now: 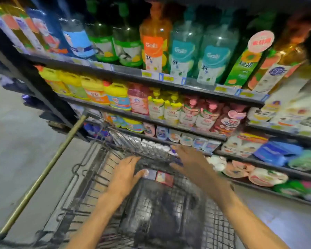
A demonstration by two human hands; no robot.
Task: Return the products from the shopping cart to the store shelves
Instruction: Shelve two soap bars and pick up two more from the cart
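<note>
A wire shopping cart stands against the store shelves. Both my arms reach down into its basket. My left hand hovers with fingers spread and straight over a dark packet with a red and white label lying in the cart. My right hand is held flat with straight fingers above the cart's far right side, near its rim. Neither hand holds anything. The picture is blurred by motion, so the cart's other contents are hard to tell.
The shelves carry rows of dish soap bottles on top, yellow jugs and refill pouches below, and tissue packs lower right. The cart's brass-coloured handle bar runs along the left. Grey floor lies to the left.
</note>
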